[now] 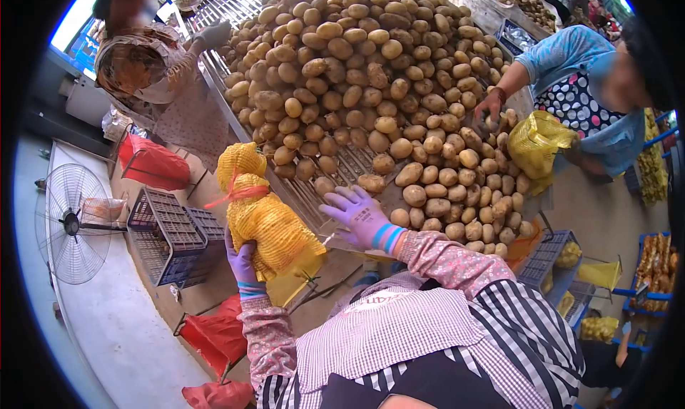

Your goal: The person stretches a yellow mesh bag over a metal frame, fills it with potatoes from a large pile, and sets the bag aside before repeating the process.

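Head view: I record the left hand (242, 263) gripping the yellow mesh bag (267, 220) from below, fingers wrapped round its base (neck tied with red cord). Right hand (360, 215) has its fingers spread, with potatoes (414, 193) just beyond the fingertips.

Purple-gloved hands: left (242, 261), right (360, 215); yellow mesh bag (265, 220), orange tie (239, 193); tan potatoes (371, 74).

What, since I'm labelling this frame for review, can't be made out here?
Head view only.
- Fingers of the left hand: behind the yellow mesh bag it grips.
- Bag's contents: veiled by netting.
- Whether the open right hand touches the potatoes: its own back hides that.
- Most of the table: buried under the pile.
- Corners: blacked out by lens rim.
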`<state>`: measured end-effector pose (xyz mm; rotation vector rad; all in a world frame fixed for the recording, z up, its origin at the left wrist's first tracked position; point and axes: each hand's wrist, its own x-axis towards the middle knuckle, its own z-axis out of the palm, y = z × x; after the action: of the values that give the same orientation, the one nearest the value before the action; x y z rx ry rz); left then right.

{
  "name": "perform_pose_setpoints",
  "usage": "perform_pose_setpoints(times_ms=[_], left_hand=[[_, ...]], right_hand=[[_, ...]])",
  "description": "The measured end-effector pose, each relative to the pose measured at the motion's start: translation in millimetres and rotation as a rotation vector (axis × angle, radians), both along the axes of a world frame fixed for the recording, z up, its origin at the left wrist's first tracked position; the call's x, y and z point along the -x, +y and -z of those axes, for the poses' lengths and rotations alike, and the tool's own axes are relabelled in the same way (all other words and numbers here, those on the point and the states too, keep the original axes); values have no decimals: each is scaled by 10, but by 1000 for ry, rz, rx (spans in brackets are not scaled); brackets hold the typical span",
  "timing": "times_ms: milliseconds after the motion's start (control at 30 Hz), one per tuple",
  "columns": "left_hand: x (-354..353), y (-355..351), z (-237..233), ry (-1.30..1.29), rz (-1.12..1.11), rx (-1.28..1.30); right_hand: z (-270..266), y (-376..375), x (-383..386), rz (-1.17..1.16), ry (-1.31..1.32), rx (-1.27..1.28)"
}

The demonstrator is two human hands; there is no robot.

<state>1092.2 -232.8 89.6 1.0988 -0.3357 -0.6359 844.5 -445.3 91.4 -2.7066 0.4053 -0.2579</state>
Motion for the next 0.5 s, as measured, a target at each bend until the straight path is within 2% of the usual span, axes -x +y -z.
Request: perform_pose_setpoints(times_ms=[133, 200, 267, 333, 367, 400, 467, 500], left_hand=[[83, 234, 49, -3, -16, -10], [176, 286, 72, 19, -47, -23], [259, 379, 8, 2, -46, -13], [391, 430, -154, 53, -53, -27], [408, 476, -153, 48, -39, -6], [437, 507, -149, 46, -46, 0], [540, 509, -188, 140, -95, -8], [576, 490, -214, 132, -100, -17]], right_hand=[[281, 89, -645, -29, -28, 87], [366, -156, -877, 31, 162, 217], [311, -427, -773, 23, 123, 290], [266, -619, -774, 243, 173, 197], [219, -649, -774, 328, 45, 244], [175, -655, -824, 321, 42, 249], [80, -652, -1007, 228, -169, 197], [55, -628, -1161, 163, -168, 222]])
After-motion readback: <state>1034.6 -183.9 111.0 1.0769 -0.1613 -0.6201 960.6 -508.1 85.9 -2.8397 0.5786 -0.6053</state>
